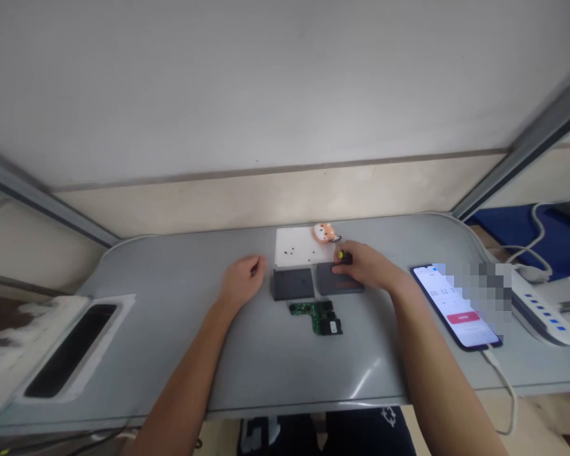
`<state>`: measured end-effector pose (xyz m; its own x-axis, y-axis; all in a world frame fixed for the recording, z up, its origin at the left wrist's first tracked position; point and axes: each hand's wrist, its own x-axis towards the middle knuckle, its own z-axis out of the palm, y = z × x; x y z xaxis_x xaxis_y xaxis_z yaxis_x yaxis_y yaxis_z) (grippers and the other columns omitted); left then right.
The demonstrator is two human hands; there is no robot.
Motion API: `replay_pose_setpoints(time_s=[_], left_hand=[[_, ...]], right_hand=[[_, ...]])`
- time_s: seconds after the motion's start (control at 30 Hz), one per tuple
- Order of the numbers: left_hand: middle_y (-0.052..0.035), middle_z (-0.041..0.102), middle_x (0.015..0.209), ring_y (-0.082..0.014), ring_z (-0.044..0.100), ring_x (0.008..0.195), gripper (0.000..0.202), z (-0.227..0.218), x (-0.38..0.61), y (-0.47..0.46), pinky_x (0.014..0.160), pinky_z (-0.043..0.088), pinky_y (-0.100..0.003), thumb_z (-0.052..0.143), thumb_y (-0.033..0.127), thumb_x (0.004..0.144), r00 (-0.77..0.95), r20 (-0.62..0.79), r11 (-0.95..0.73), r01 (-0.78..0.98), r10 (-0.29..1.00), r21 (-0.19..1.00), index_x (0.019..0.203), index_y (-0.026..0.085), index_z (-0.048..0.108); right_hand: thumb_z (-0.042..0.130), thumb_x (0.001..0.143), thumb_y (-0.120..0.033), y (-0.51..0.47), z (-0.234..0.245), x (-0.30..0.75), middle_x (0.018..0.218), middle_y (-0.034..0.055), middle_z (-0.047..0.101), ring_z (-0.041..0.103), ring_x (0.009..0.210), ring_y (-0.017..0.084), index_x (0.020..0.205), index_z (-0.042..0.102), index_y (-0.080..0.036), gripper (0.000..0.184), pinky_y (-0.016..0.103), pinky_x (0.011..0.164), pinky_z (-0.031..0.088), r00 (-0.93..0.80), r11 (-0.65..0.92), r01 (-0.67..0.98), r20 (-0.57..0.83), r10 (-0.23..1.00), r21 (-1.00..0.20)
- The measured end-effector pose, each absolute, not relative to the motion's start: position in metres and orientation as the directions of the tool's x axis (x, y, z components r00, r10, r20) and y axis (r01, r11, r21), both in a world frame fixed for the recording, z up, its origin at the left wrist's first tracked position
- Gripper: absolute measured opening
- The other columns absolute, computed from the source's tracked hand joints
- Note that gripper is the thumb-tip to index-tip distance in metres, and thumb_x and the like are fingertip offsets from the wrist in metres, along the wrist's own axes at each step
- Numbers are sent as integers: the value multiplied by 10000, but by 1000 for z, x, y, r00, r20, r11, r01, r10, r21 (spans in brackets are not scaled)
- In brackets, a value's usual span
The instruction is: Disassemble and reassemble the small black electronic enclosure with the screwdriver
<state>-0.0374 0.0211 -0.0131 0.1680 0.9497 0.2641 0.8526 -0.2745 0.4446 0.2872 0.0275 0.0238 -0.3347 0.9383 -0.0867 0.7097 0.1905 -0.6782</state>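
My right hand [363, 263] is closed around a black-and-yellow screwdriver [344, 256], most of which my fingers hide. Its fingertips are at the top edge of the right-hand dark grey case half [339, 282]. Beside that piece lies a second dark grey case half [293, 284]. My left hand [241, 278] rests on the table left of it, fingers curled closed; a dark spot shows between them, too small to name. Closer to me lies a green circuit board [318, 316] with black parts. Several tiny dark screws [292, 251] are scattered on a white sheet [281, 237] behind the case halves.
An orange-and-white animal-faced trinket [323, 233] sits on the sheet's far corner. At right, a lit phone [456, 307] on a charging cable lies near a white power strip [546, 310]. A black slab-like object [71, 351] is at left. The grey table [171, 272] backs onto a wall.
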Motion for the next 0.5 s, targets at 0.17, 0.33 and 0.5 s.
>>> replay_pose_setpoints(time_s=[0.17,0.33,0.5], left_hand=[[8,434,569,-148,396,567,502,-17,-34,19,609,268,-307,391,476,1012,265,194,-325,837,945,439,589,205,391],[-9,511,604,-158,443,592,520,-16,-33,17,616,287,-305,372,489,1030,284,171,-330,852,943,406,607,200,459],[-19,577,647,-165,482,619,522,-16,-30,15,624,305,-303,357,482,1046,295,149,-330,864,944,381,638,200,522]], right_hand=[[674,812,-180,27,21,285,838,20,666,596,720,164,857,632,-216,72,292,638,492,-340,180,676,-87,936,-714],[622,822,-163,25,16,283,855,28,666,595,669,151,872,625,-219,75,265,558,489,-339,87,590,-149,929,-802],[650,797,-147,26,16,284,840,30,696,604,709,165,838,640,-218,83,283,630,472,-354,193,653,-70,933,-733]])
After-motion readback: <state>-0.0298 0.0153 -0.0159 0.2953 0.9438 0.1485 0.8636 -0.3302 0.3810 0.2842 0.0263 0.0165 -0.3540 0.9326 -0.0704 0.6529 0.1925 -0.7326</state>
